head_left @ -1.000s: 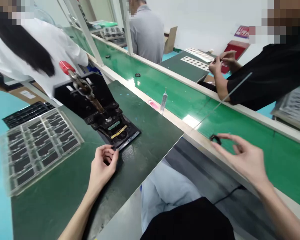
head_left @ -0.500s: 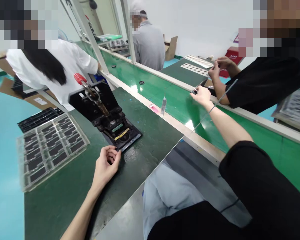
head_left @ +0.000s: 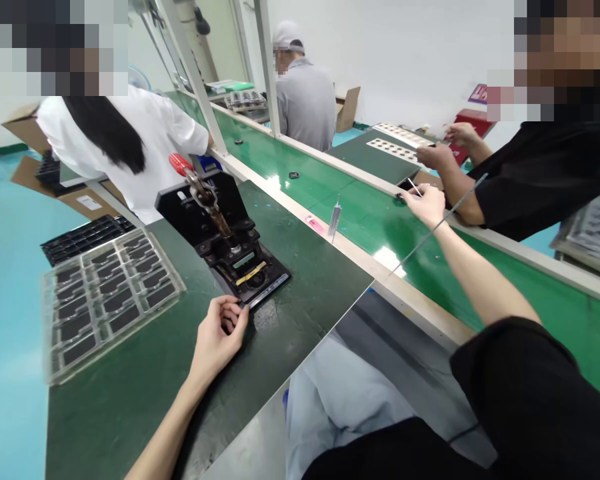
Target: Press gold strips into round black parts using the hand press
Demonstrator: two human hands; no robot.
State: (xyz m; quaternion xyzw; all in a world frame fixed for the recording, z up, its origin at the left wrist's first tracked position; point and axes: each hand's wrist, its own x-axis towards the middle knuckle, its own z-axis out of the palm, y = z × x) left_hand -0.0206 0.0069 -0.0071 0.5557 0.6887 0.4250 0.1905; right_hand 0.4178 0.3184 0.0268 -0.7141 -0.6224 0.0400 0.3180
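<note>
Fingers of my right hand [head_left: 427,205] pinch a small dark part [head_left: 400,197] just above the green conveyor belt [head_left: 370,213]; a light, steady pinch suits it. Left hand [head_left: 217,343] lies loosely curled, grasping nothing visible, touching the base of the black toggle-clamp fixture [head_left: 180,207] on the worktop [head_left: 305,320].

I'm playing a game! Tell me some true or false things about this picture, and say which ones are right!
The left hand is beside the black press. True.
The right hand is over the green belt. True.
The clear tray is empty. False: it holds rows of dark pieces.
The press stands on the green mat. True.
The person at the far right wears white. False: that person wears black.
</note>
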